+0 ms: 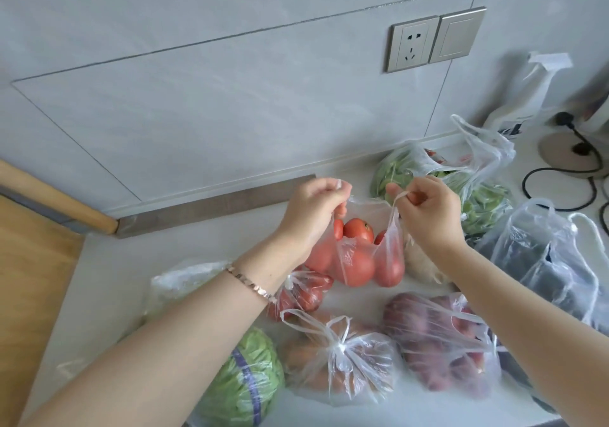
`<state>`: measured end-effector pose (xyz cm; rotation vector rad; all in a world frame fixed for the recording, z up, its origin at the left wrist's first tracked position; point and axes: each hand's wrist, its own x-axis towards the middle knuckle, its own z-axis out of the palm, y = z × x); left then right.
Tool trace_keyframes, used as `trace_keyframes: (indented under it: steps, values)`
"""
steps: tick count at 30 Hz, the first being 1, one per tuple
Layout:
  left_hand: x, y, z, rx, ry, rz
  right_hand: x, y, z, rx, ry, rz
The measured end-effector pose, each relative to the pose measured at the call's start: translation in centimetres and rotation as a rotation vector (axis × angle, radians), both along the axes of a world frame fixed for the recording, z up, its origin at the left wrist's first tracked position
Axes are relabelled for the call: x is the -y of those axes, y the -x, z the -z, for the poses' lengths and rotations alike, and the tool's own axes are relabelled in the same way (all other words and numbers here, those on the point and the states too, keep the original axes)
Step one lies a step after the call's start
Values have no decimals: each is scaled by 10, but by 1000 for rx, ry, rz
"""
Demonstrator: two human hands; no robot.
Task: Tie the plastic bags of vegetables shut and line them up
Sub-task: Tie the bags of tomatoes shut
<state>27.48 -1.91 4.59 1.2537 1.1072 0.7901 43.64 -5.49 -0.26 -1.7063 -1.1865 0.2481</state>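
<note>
Tomato bag (357,261): clear plastic, mid-counter, several large red tomatoes inside, mouth open, handles not tied. Can't tell if it hangs or sits on the white counter (108,278). Left hand (313,209) pinches the left handle loop, with thumb and fingers curled tight on it. Right hand (428,209) pinches the right handle the same way, and the strip runs taut down to the bag. Hands are apart, one at each side of the bag mouth. Bracelet (253,283) on left wrist.

Other bags:
- Small knotted bag (303,290) of small red vegetables touches the tomato bag's lower left.
- Knotted bag (339,360) in front holds orange-brown round items, type unclear.
- Beside that on the right is a bag of reddish-purple roots (438,344); can't tell if it's tied.
- Green leafy head (250,377) with a purple band sits front left, partly behind the left forearm.
- Pale bag (178,281) is behind it, contents unclear.
- Open bag of leafy greens (484,202) sits behind the right hand, near the wall.
- Bag of dark items (543,261) is far right.

Spray bottle (524,97) and black cable (560,176) are at the back right.
</note>
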Motion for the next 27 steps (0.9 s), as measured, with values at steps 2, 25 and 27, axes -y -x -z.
trace_keyframes:
  steps: [2,25,27]
  values:
    - [17,1,0,63,46,23,7,3,-4,-21,-14,-10]
    - [70,12,24,93,-72,-130,33,30,-7,-542,114,-201]
    - [70,12,30,94,-69,-115,37,35,-2,-514,181,-277]
